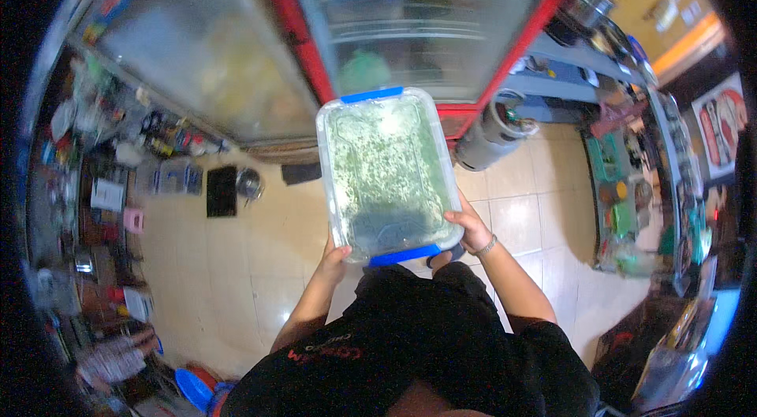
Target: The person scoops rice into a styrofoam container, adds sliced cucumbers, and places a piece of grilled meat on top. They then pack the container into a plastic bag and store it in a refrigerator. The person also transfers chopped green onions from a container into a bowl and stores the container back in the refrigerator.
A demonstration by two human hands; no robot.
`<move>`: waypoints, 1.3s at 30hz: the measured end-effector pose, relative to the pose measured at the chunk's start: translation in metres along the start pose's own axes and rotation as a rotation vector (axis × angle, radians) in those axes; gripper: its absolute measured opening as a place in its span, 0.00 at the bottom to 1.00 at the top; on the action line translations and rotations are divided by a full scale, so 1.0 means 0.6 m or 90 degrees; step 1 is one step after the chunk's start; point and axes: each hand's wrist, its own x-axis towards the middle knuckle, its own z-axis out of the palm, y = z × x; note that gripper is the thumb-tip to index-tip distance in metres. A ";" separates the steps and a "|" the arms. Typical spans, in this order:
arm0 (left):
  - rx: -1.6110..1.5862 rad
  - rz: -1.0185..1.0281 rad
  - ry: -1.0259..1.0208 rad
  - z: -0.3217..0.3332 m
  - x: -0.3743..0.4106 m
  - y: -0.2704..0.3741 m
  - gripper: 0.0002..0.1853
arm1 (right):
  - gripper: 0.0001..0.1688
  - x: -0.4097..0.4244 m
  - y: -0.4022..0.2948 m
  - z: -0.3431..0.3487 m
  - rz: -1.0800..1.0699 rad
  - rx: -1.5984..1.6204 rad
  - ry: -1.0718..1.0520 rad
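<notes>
A clear plastic storage box [387,174] with a lid and blue clip handles is held level in front of my body. Pale green, speckled contents or frost show through its cloudy lid. My left hand [334,260] grips the near left corner, thumb on top. At the near right corner, my right hand [470,228] holds the box with its thumb on the rim; a metal bracelet is on that wrist. The fingers under the box are hidden. Just beyond the box's far edge stands a red-framed display fridge [464,112] with wire shelves and a green bag [365,69] inside.
A grey gas cylinder [485,139] stands right of the fridge. A glass-sided cabinet [195,56] is at the left, with clear bins [177,176] and a black mat [222,192] below. Shelving with a green basket [603,157] lines the right side. Tiled floor [201,275] lies around me.
</notes>
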 end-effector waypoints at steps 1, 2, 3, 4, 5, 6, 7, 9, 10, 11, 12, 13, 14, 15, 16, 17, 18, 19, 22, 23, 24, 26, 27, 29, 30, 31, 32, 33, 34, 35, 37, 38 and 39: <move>0.025 -0.005 -0.053 0.053 0.024 -0.005 0.44 | 0.49 -0.036 -0.031 -0.031 -0.016 0.022 0.028; 0.048 -0.010 -0.105 0.108 0.043 -0.012 0.46 | 0.48 -0.069 -0.059 -0.066 -0.032 0.045 0.055; 0.076 -0.021 -0.159 0.164 0.065 -0.021 0.46 | 0.48 -0.098 -0.082 -0.111 -0.079 0.038 0.084; 0.102 -0.034 -0.211 0.218 0.087 -0.033 0.46 | 0.48 -0.127 -0.100 -0.160 -0.092 0.045 0.117; 0.107 -0.055 -0.256 0.277 0.107 -0.046 0.47 | 0.49 -0.158 -0.117 -0.210 -0.105 0.053 0.151; 0.109 -0.075 -0.301 0.336 0.128 -0.062 0.48 | 0.49 -0.191 -0.134 -0.261 -0.116 0.058 0.187; 0.094 -0.104 -0.338 0.403 0.149 -0.075 0.50 | 0.51 -0.218 -0.148 -0.315 -0.137 0.050 0.239; 0.036 -0.154 -0.386 0.542 0.194 -0.113 0.50 | 0.51 -0.275 -0.195 -0.408 -0.181 0.054 0.277; 0.005 -0.187 -0.404 0.620 0.213 -0.129 0.48 | 0.52 -0.308 -0.222 -0.449 -0.202 0.058 0.297; -0.026 -0.221 -0.419 0.700 0.231 -0.146 0.46 | 0.52 -0.340 -0.237 -0.505 -0.215 0.066 0.312; -0.053 -0.254 -0.425 0.774 0.238 -0.164 0.44 | 0.52 -0.377 -0.265 -0.551 -0.218 0.065 0.327; -0.033 -0.320 -0.430 0.838 0.258 -0.188 0.36 | 0.51 -0.407 -0.297 -0.600 -0.224 0.065 0.343; -0.015 -0.327 -0.443 0.902 0.270 -0.212 0.35 | 0.51 -0.435 -0.329 -0.648 -0.229 0.065 0.357; 0.006 -0.333 -0.458 0.976 0.283 -0.225 0.34 | 0.50 -0.453 -0.354 -0.697 -0.236 0.091 0.379; 0.025 -0.340 -0.472 1.042 0.302 -0.245 0.33 | 0.50 -0.468 -0.376 -0.747 -0.240 0.115 0.401; 0.029 -0.350 -0.451 1.099 0.328 -0.269 0.32 | 0.49 -0.480 -0.401 -0.798 -0.244 0.140 0.421; 0.029 -0.352 -0.460 1.157 0.356 -0.295 0.32 | 0.49 -0.489 -0.426 -0.851 -0.258 0.151 0.434; 0.027 -0.353 -0.468 1.218 0.384 -0.324 0.32 | 0.49 -0.498 -0.452 -0.904 -0.271 0.159 0.446; 0.027 -0.365 -0.489 1.414 0.466 -0.401 0.32 | 0.48 -0.524 -0.528 -1.080 -0.294 0.160 0.500; 0.033 -0.375 -0.490 1.481 0.490 -0.424 0.32 | 0.48 -0.530 -0.555 -1.142 -0.299 0.157 0.520; 0.035 -0.381 -0.490 1.549 0.516 -0.446 0.32 | 0.47 -0.538 -0.587 -1.199 -0.300 0.164 0.528; 0.057 -0.344 -0.499 1.673 0.567 -0.504 0.32 | 0.47 -0.558 -0.647 -1.309 -0.303 0.179 0.542; 0.074 -0.328 -0.500 1.737 0.592 -0.521 0.32 | 0.46 -0.564 -0.689 -1.360 -0.320 0.156 0.544; 0.043 -0.368 -0.571 1.881 0.662 -0.546 0.32 | 0.46 -0.577 -0.783 -1.468 -0.315 0.148 0.559; 0.027 -0.389 -0.600 1.948 0.689 -0.559 0.32 | 0.46 -0.586 -0.830 -1.515 -0.308 0.147 0.563; 0.010 -0.421 -0.582 2.010 0.711 -0.577 0.32 | 0.45 -0.595 -0.866 -1.565 -0.311 0.133 0.569; -0.007 -0.426 -0.587 2.072 0.731 -0.596 0.33 | 0.45 -0.608 -0.910 -1.608 -0.311 0.122 0.580; -0.018 -0.424 -0.592 2.130 0.754 -0.613 0.33 | 0.45 -0.613 -0.951 -1.652 -0.317 0.113 0.585; -0.030 -0.421 -0.597 2.188 0.774 -0.628 0.33 | 0.45 -0.621 -0.989 -1.696 -0.322 0.104 0.589; -0.046 -0.413 -0.601 2.244 0.789 -0.643 0.33 | 0.42 -0.632 -1.022 -1.739 -0.331 0.088 0.590; -0.072 -0.396 -0.613 2.357 0.819 -0.673 0.34 | 0.40 -0.652 -1.081 -1.835 -0.323 0.024 0.636; -0.053 -0.395 -0.595 2.413 0.835 -0.684 0.34 | 0.38 -0.663 -1.108 -1.883 -0.317 -0.010 0.657; -0.036 -0.393 -0.572 2.462 0.852 -0.700 0.34 | 0.34 -0.672 -1.126 -1.936 -0.324 -0.047 0.719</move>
